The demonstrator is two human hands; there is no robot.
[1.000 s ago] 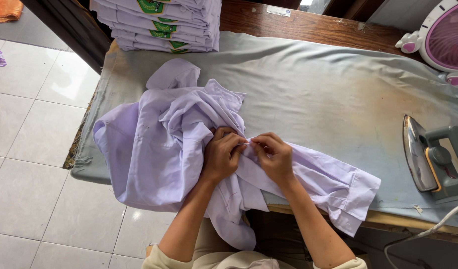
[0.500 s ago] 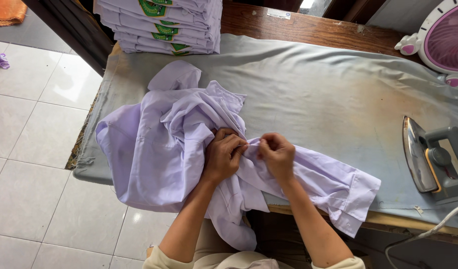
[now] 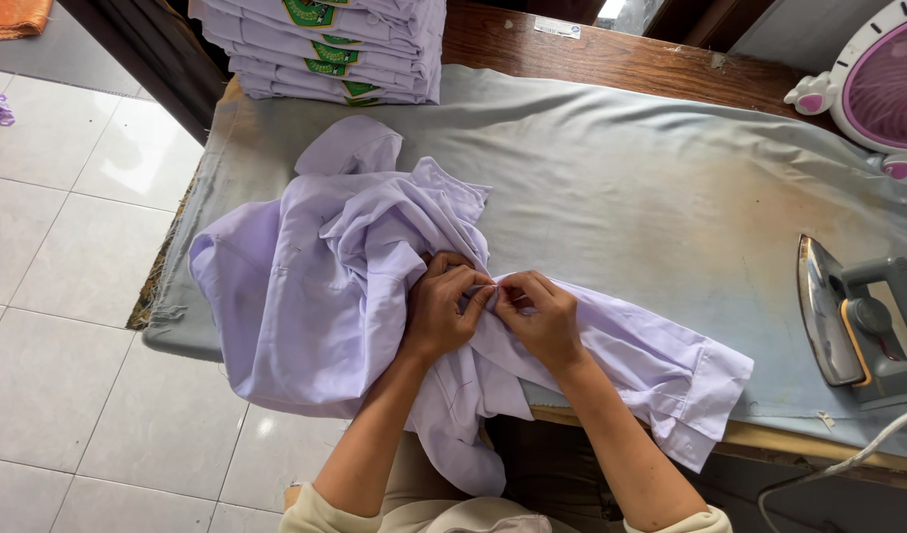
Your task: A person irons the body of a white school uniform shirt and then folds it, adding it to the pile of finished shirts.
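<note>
My left hand [image 3: 442, 314] and right hand [image 3: 540, 318] pinch together on the crumpled lilac cotton shirt [image 3: 315, 286], apparently fastening its front, so I judge smoothing it on the grey padded worktop [image 3: 631, 188] follows.

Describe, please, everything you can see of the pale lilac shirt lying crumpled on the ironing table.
The pale lilac woven-cloth shirt lies crumpled and unfolded on the grey cloth-covered ironing table, near its left end. One cuffed sleeve stretches right along the near edge; part of it hangs over that edge. The left hand and right hand pinch the fabric together at its middle.
</note>
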